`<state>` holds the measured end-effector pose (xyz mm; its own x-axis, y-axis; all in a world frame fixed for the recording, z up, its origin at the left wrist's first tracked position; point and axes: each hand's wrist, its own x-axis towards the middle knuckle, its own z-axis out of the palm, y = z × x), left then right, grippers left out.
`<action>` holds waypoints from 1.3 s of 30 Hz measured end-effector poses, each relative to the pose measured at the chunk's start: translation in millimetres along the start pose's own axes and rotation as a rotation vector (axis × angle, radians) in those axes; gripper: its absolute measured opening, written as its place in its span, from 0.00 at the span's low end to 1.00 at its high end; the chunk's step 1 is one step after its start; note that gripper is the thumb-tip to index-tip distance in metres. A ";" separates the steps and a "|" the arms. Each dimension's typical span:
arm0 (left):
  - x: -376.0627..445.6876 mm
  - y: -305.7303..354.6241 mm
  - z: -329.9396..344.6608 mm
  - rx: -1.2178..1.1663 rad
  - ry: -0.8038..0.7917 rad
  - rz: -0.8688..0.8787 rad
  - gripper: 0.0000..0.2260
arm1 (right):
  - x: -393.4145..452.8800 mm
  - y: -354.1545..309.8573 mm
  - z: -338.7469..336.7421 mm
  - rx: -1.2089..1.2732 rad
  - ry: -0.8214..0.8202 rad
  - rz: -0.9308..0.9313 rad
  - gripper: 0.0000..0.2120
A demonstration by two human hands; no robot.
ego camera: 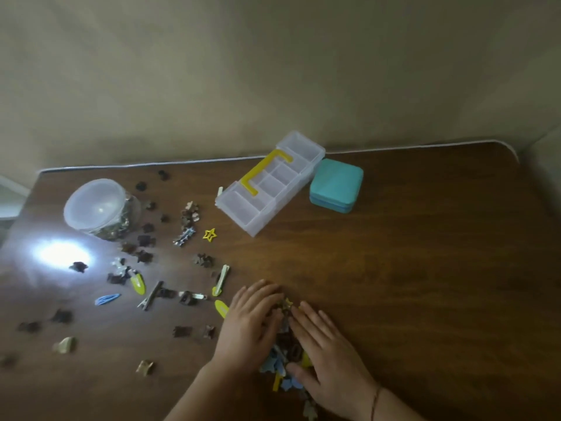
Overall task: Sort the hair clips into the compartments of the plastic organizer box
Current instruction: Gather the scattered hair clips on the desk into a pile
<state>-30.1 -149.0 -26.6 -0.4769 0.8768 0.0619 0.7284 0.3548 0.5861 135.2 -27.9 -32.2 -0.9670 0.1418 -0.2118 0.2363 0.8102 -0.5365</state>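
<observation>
A clear plastic organizer box (267,205) with a yellow handle (264,171) lies closed at the back of the brown table, its compartments looking bare. My left hand (252,323) and my right hand (324,350) lie flat, fingers spread, cupped around a pile of hair clips (287,350) near the front edge. The pile holds brown, blue and yellow clips, partly hidden under my palms. Several loose clips are scattered over the left half: a yellow star clip (209,234), a blue snap clip (107,299), yellow snap clips (138,284) and small brown claw clips (145,240).
A clear tub (100,208) lies on its side at the back left, with small clips inside. A teal case (336,185) sits right of the organizer box. Bright glare (62,253) marks the table at the left. A wall stands behind the table's far edge.
</observation>
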 end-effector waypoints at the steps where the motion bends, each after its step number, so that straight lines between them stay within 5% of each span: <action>1: -4.2 0.7 0.3 -0.022 0.003 0.022 0.13 | 0.8 -1.1 -0.7 0.021 0.008 -0.004 0.34; 7: -23.4 3.6 -5.7 -0.142 0.040 0.108 0.12 | 32.6 -6.1 -21.5 0.116 0.195 0.053 0.29; 13: -40.2 -11.2 -24.3 -0.267 0.086 0.200 0.12 | 46.2 -18.8 -7.3 0.018 0.037 -0.029 0.30; 18: -42.6 -40.5 -52.0 -0.255 0.169 0.204 0.08 | 42.0 -37.6 -13.4 -0.332 -0.032 -0.113 0.28; 26: 9.6 -113.2 -116.3 -0.174 0.339 -0.054 0.12 | 150.6 -98.7 -37.7 0.061 0.198 -0.007 0.29; 30: 57.4 -145.2 -140.1 -0.094 0.265 -0.192 0.20 | 244.9 -116.8 -42.0 0.029 0.264 0.125 0.29; 35: 100.6 -180.7 -143.4 0.059 0.008 -0.128 0.24 | 308.3 -104.3 -46.0 -0.025 0.163 0.393 0.32; 39: 106.5 -196.6 -139.9 0.187 -0.093 -0.086 0.25 | 309.7 -102.5 -39.5 -0.043 0.108 0.404 0.30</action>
<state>-292.9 -170.8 -22.2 -0.5007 0.8635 -0.0615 0.7695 0.4765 0.4251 -192.2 -44.6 -10.5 -0.8022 0.5102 -0.3101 0.5968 0.6996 -0.3929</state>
